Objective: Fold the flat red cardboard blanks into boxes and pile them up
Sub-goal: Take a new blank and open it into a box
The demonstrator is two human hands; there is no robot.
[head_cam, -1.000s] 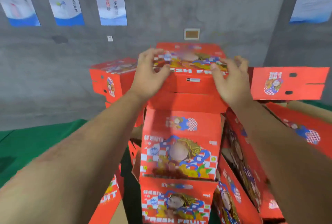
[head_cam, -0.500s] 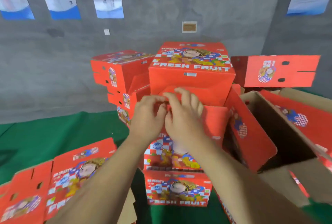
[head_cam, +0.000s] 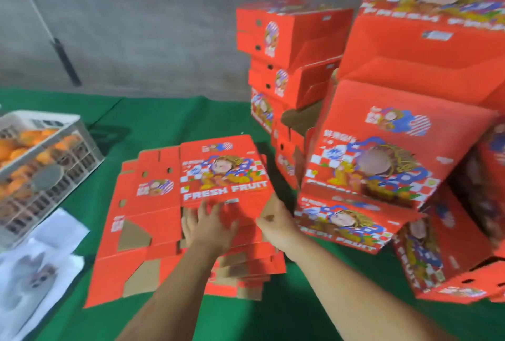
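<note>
A stack of flat red cardboard blanks (head_cam: pixel 175 204) printed "FRESH FRUIT" lies on the green cloth in the middle of the view. My left hand (head_cam: pixel 209 224) lies on the top blank with its fingers spread. My right hand (head_cam: pixel 276 222) is at the blank's right edge, its thumb against a raised cardboard flap; blur hides whether it pinches the flap. To the right stands a pile of folded red boxes (head_cam: pixel 382 149), several high, some of them tilted. A second column of folded boxes (head_cam: pixel 287 48) rises behind it near the wall.
A white plastic crate of oranges (head_cam: pixel 41 165) stands at the left on the green cloth (head_cam: pixel 164 122). White plastic bags (head_cam: pixel 35 267) lie in front of the crate. A grey concrete wall (head_cam: pixel 136 26) closes the back, with a thin rod (head_cam: pixel 65 62) leaning on it.
Both hands left the top folded box of the pile and came down and left onto the stack of flat blanks. The view swung down and to the left.
</note>
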